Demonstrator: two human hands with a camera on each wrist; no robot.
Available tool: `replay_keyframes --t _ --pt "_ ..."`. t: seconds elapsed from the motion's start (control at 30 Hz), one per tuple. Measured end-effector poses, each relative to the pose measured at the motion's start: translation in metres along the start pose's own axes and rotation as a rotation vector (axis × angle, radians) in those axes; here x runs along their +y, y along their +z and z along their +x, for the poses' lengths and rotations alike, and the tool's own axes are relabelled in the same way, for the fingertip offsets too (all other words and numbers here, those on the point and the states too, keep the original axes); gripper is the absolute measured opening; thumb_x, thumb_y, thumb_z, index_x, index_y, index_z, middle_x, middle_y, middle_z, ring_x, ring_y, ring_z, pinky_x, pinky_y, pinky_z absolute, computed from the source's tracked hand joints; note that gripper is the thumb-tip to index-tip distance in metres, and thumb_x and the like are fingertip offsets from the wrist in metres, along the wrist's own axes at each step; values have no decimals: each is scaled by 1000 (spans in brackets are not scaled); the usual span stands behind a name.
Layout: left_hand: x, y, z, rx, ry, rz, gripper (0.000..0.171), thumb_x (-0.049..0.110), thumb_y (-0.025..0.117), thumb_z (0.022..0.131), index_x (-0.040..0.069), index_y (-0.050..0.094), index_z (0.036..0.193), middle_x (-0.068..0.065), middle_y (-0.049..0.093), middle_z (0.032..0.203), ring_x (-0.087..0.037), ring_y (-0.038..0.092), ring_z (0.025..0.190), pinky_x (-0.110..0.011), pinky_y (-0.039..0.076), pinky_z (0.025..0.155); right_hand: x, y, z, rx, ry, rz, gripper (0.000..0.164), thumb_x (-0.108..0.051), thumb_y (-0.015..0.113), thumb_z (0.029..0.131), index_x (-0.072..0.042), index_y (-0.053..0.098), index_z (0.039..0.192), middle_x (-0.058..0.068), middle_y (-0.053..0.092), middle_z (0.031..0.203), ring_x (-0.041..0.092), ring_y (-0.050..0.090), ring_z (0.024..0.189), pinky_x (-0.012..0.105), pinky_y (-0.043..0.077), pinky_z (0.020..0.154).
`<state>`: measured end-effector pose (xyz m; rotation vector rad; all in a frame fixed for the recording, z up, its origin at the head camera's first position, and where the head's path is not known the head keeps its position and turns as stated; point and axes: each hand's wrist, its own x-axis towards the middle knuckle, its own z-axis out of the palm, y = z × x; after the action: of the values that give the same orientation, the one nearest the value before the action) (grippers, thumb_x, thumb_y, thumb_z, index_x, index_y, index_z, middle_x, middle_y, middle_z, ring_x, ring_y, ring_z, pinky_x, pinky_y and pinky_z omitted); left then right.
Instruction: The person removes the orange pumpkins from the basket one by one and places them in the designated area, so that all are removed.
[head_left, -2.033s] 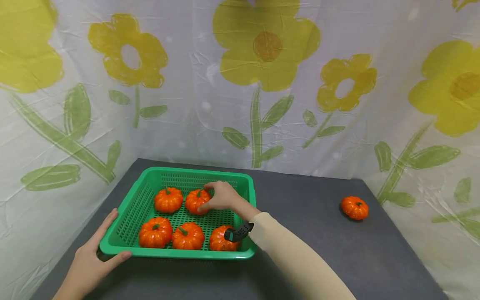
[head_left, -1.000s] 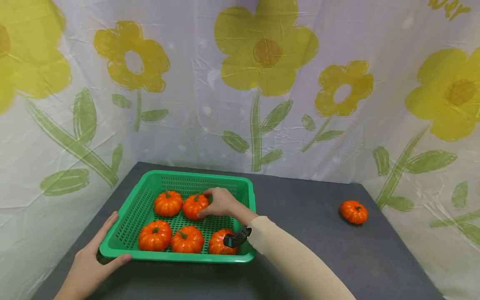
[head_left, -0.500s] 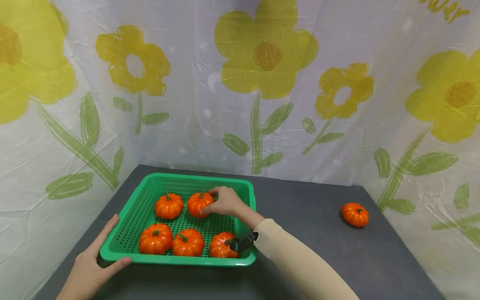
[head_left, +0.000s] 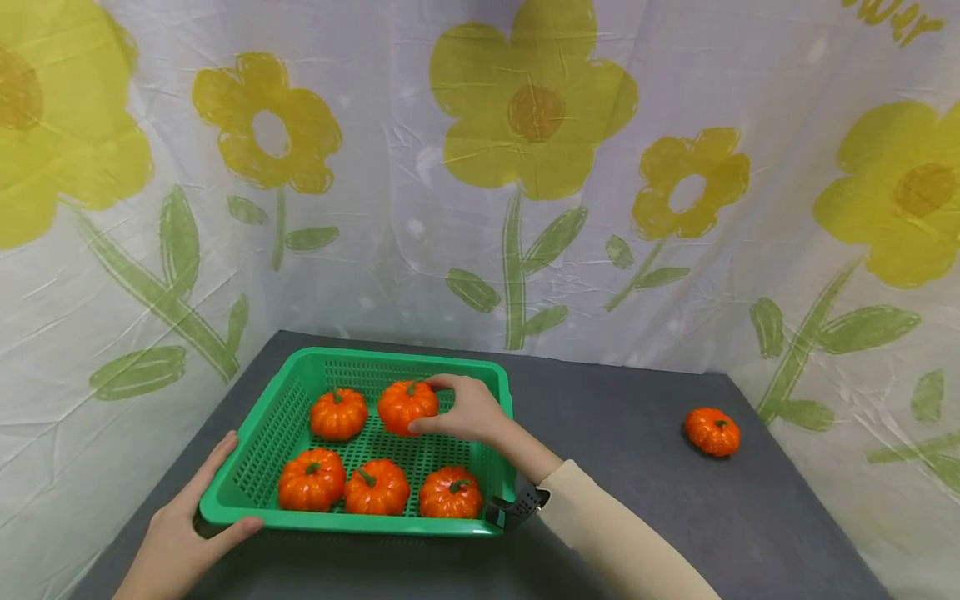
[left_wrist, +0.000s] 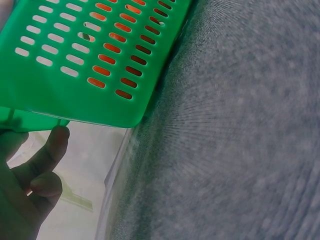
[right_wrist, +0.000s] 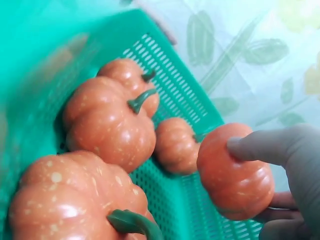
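My right hand (head_left: 467, 410) holds a small orange pumpkin (head_left: 405, 407) between thumb and fingers at the back right of the green basket (head_left: 360, 523). In the right wrist view the held pumpkin (right_wrist: 232, 175) hangs over the basket floor, thumb on one side, fingers beneath. My left hand (head_left: 183, 525) grips the basket's front left corner, thumb along the front rim and fingers along the left side. The left wrist view shows its curled fingers (left_wrist: 47, 150) just under the rim. Another pumpkin (head_left: 338, 414) lies at the back left inside the basket.
Along the basket's front lie a left pumpkin (head_left: 312, 480), a middle pumpkin (head_left: 377, 487) and a right pumpkin (head_left: 450, 493). One loose pumpkin (head_left: 712, 432) sits on the dark grey table (head_left: 600, 417) near its right edge. A flower-printed curtain (head_left: 390, 250) encloses the table.
My right hand has moved slightly right and up with the pumpkin, away from the back left one. The wristband no longer overlaps the front right pumpkin. The left hand keeps its place.
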<state>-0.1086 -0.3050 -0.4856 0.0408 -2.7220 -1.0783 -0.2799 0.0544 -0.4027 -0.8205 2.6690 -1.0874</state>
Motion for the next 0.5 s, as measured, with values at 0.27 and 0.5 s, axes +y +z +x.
replay_keyframes --t 0.27,0.5 --pt "2 -1 1 -1 0 -2 109 36 84 92 42 9 171 51 4 153 -64 44 136 -78 44 91 0 -13 -21 61 27 73 71 -43 86 86 -12 65 146 7 66 144 30 60 134 52 56 104" --pt "-1 0 1 -27 -21 11 107 38 81 95 39 5 172 24 4 170 -64 44 135 -80 45 90 7 -27 -37 126 44 86 69 -43 86 86 -15 65 146 5 66 144 35 59 135 54 55 102"
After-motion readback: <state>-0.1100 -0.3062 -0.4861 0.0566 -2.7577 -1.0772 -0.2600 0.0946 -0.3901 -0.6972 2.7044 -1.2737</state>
